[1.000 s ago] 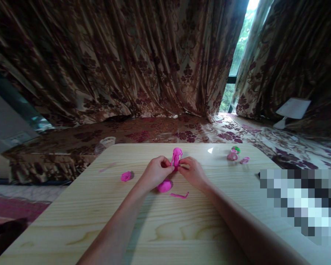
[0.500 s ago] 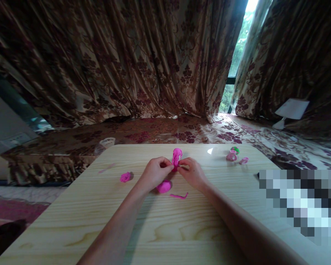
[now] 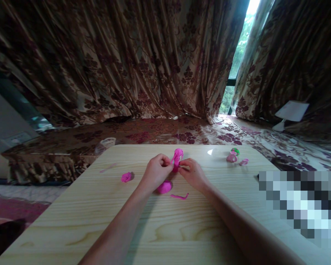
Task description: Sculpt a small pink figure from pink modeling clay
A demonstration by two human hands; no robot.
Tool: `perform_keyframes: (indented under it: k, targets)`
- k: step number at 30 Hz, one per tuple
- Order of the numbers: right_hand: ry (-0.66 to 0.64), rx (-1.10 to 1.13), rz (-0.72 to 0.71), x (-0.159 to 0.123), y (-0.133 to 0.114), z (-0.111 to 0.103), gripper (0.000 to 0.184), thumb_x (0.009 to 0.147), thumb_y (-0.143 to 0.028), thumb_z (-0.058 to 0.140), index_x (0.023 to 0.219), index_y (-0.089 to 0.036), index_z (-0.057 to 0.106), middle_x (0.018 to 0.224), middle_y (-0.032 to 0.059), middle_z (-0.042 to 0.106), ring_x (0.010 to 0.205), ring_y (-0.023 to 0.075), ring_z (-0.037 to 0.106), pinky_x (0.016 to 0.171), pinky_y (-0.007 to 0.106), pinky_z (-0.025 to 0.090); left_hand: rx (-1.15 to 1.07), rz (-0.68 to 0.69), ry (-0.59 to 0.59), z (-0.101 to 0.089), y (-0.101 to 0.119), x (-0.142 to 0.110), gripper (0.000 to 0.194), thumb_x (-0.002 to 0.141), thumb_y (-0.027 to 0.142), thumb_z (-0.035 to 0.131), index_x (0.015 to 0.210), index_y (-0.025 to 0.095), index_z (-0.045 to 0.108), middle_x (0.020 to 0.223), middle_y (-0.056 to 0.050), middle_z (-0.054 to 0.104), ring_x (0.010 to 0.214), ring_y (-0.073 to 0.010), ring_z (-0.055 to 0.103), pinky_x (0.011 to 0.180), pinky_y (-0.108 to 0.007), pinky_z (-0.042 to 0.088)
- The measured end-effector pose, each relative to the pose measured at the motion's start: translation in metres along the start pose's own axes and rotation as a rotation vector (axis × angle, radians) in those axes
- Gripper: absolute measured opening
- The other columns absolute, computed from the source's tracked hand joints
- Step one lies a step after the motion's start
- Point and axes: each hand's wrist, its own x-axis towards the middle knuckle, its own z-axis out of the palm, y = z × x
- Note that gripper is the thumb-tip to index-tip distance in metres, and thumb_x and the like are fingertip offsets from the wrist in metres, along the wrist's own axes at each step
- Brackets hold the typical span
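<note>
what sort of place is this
Probably a room in a home, though which room is unclear: floor-length-looking floral curtains hang beyond the wood-grain table, and a small white lamp stands on a surface covered in patterned cloth.

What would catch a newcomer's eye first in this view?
The bright pink clay-like piece, dome-topped with dangling strands, stands out near the table's far edge, between the left hand and right hand, both pinching at it. Nearer lie a pink lump and a bent pink strip. Behind, floral curtains part at upper right around a bright strip of window.
</note>
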Motion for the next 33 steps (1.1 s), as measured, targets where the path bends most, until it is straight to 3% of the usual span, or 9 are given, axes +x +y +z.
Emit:
perform_keyframes:
  k: [5, 9, 12, 18, 33]
  targets:
    - [0.053, 0.021, -0.035, -0.001, -0.007, -0.015, 0.020, 0.076, -0.028, 0.058, 0.094, -0.020, 0.066, 0.091, 0.0053, 0.064, 0.084, 0.0181, 0.059, 0.078, 0.030, 0.046, -0.067, -0.067, -0.080, -0.005, 0.003, 0.000, 0.029, 0.062, 0.019, 0.057, 0.091, 0.017, 0.057, 0.061, 0.003, 0.060, 0.053, -0.0118, 0.053, 0.050, -0.022, 0.037]
    - [0.179, -0.114, -0.215, -0.001, -0.034, -0.046, 0.022, 0.078, -0.024, 0.057, 0.099, -0.022, 0.064, 0.101, 0.0064, 0.060, 0.096, 0.0219, 0.053, 0.086, 0.037, 0.041, -0.076, -0.017, -0.127, -0.008, -0.001, 0.003, 0.010, 0.065, 0.022, 0.056, 0.069, 0.015, 0.062, 0.061, 0.001, 0.059, 0.056, -0.0114, 0.053, 0.056, -0.022, 0.038]
    - [0.103, -0.243, -0.397, 0.003, -0.058, -0.059, 0.025, 0.080, -0.023, 0.055, 0.104, -0.024, 0.064, 0.112, 0.0068, 0.056, 0.104, 0.0237, 0.048, 0.090, 0.039, 0.036, -0.108, -0.006, -0.147, -0.010, -0.004, 0.005, 0.012, 0.067, 0.025, 0.056, 0.062, 0.015, 0.059, 0.056, 0.002, 0.056, 0.054, -0.0111, 0.050, 0.055, -0.023, 0.037]
    - [-0.058, -0.439, -0.584, 0.018, -0.073, -0.053, 0.019, 0.083, -0.020, 0.054, 0.094, -0.022, 0.069, 0.119, 0.0085, 0.052, 0.113, 0.0262, 0.040, 0.090, 0.041, 0.033, -0.181, 0.001, -0.192, -0.012, -0.008, 0.007, 0.017, 0.068, 0.029, 0.058, 0.060, 0.014, 0.056, 0.055, 0.001, 0.055, 0.054, -0.0112, 0.048, 0.056, -0.024, 0.037]
    - [-0.117, -0.478, -0.639, 0.032, -0.069, -0.049, 0.013, 0.083, -0.021, 0.058, 0.082, -0.019, 0.071, 0.112, 0.0081, 0.056, 0.112, 0.0248, 0.039, 0.089, 0.038, 0.035, -0.285, -0.092, -0.183, -0.015, 0.000, 0.005, 0.020, 0.068, 0.031, 0.057, 0.058, 0.013, 0.059, 0.054, 0.001, 0.055, 0.054, -0.0099, 0.047, 0.057, -0.023, 0.035]
